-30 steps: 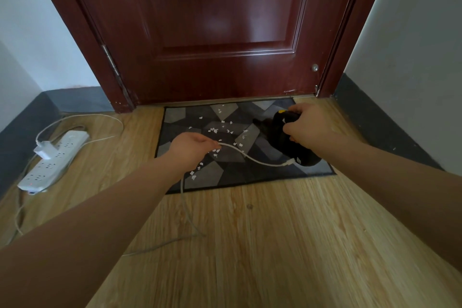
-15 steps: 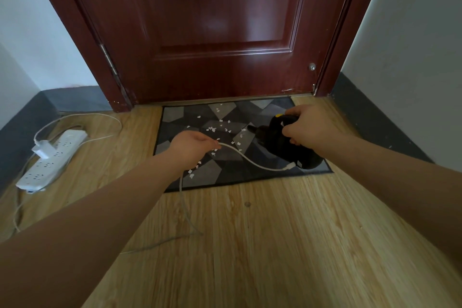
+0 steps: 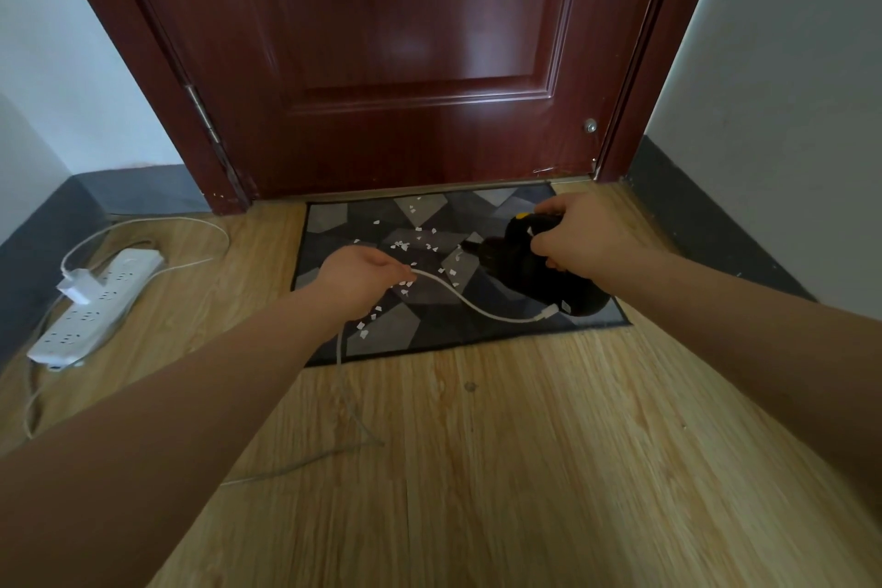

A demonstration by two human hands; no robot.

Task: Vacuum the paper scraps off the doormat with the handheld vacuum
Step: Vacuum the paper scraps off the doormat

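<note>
At the foot of the dark red door (image 3: 410,38), a grey geometric doormat (image 3: 396,334) lies flat on the wooden floor (image 3: 525,468). White paper scraps (image 3: 405,246) are scattered over the doormat's middle and left part. Over the doormat's right side, the right hand (image 3: 580,234) has its grip curled round the black handheld vacuum (image 3: 525,267), nozzle pointing left toward the scraps. A white charging cable (image 3: 467,301) is plugged into the vacuum's rear end near the doormat's front edge; it arcs across the doormat to the left hand (image 3: 360,275), whose grip pinches it above the doormat's left part, then trails onto the floor. Well left of the doormat, a white power strip (image 3: 90,306) with a white adapter (image 3: 78,286) plugged in lies by the wall.
</note>
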